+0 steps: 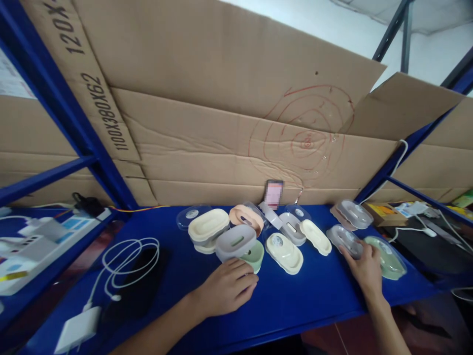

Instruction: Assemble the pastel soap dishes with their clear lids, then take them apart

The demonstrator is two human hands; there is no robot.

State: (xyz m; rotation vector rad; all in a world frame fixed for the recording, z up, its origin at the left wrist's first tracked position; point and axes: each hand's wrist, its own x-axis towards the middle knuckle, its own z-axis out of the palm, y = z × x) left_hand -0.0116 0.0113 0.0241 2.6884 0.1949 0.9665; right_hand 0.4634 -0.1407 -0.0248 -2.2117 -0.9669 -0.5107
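My left hand (231, 287) is closed at the near side of a grey oval soap dish (236, 242) and a green one (254, 256). Its fingers curl inward, and whatever may be in them is hidden. With thumb and fingers, my right hand (365, 270) grips a grey soap dish with a clear lid (345, 240). Beside that hand lies a green lidded dish (386, 259). Between the hands are a cream dish with a clear cover (284, 253), a cream tray (315, 236) and a grey dish (292, 229).
Stacked cream dishes (209, 224), a peach dish (246, 219) and a brownish lidded dish (351, 214) sit farther back. A phone (274, 194) leans against the cardboard wall (207, 143). At left are a coiled white cable (131, 241), a charger (78, 329) and a power strip (51, 251).
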